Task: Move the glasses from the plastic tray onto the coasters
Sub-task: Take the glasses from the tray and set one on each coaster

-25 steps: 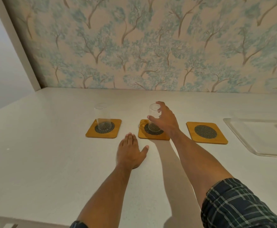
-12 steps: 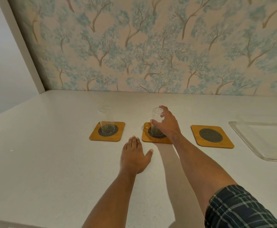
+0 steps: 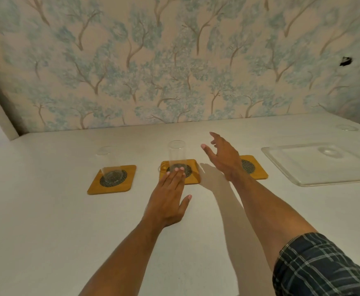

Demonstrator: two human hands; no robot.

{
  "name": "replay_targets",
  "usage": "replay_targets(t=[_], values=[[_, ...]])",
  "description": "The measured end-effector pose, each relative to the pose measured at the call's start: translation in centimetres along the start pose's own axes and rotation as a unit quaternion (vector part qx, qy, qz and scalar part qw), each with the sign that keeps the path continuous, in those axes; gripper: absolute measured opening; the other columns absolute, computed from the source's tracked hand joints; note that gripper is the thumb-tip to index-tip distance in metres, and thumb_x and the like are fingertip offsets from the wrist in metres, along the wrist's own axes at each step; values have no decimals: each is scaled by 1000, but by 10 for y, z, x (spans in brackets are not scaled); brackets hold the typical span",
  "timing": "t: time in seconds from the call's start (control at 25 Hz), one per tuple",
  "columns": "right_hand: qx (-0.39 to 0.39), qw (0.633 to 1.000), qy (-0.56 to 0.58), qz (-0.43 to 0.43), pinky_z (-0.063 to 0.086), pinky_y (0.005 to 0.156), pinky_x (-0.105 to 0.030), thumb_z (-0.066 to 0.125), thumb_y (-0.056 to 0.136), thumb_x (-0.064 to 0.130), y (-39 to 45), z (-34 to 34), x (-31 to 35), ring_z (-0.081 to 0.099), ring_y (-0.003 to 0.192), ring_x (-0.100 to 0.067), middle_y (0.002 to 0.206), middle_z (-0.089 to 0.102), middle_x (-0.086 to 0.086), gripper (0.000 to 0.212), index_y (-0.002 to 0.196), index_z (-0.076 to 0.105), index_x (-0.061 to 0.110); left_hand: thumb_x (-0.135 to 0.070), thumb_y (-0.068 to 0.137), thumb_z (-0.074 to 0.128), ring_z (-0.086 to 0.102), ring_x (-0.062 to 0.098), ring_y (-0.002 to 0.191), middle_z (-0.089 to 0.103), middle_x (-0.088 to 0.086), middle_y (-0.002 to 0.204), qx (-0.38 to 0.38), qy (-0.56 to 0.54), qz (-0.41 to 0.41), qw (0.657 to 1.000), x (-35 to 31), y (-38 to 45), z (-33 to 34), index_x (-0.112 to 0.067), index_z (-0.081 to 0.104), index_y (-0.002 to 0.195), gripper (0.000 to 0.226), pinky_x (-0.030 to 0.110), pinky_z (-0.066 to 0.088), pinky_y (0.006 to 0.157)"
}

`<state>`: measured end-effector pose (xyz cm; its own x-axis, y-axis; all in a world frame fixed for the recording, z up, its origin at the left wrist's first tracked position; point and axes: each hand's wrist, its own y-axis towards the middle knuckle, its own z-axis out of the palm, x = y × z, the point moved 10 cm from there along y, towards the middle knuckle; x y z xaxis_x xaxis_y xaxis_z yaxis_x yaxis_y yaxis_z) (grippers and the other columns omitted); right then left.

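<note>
Three yellow coasters with dark mesh centres lie in a row on the white table. A clear glass (image 3: 107, 162) stands on the left coaster (image 3: 111, 179). A second clear glass (image 3: 177, 154) stands on the middle coaster (image 3: 193, 170). My left hand (image 3: 170, 198) lies flat on the table, fingertips on the middle coaster's near edge. My right hand (image 3: 224, 155) hovers open just right of that glass, apart from it, partly covering the right coaster (image 3: 253, 167). The clear plastic tray (image 3: 316, 165) sits at the right; a third glass (image 3: 327, 151) seems to stand in it, faint.
A wall with tree-patterned wallpaper (image 3: 174, 60) runs along the table's far edge. A small clear round object (image 3: 347, 127) rests on the table behind the tray. The near half of the table holds only my forearms.
My right hand has let go of the middle glass and moved right with fingers spread. My left hand has slid forward onto the middle coaster's edge. The view has shifted right.
</note>
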<state>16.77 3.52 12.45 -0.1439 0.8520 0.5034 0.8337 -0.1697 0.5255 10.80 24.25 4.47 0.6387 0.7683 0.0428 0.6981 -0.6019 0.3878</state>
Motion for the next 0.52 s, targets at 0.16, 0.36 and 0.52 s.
replay_targets(t=[0.16, 0.36, 0.52], values=[[-38, 997, -47, 46, 53, 92, -40, 61, 98, 40, -4, -53, -58, 61, 117, -18, 127, 64, 4, 53, 147, 47, 25, -57, 105, 18, -3, 16, 160, 6, 5, 173, 11, -47, 75, 996, -70, 34, 6, -11, 11, 164, 75, 40, 1, 129], [-94, 987, -78, 102, 52, 80, -33, 67, 94, 36, -19, -121, -118, 64, 101, -15, 113, 66, 8, 42, 134, 57, 27, -55, 104, 26, -4, 18, 160, 2, 7, 174, 53, -80, 152, 984, -160, 80, 25, -10, 6, 165, 78, 41, 1, 129], [-143, 970, -93, 175, 53, 78, -32, 68, 92, 36, -42, -176, -172, 66, 98, -15, 111, 68, 7, 38, 128, 60, 28, -59, 103, 29, -7, 16, 159, -2, 3, 174, 77, -185, 123, 972, -219, 108, 42, -14, 3, 165, 81, 29, -14, 123]])
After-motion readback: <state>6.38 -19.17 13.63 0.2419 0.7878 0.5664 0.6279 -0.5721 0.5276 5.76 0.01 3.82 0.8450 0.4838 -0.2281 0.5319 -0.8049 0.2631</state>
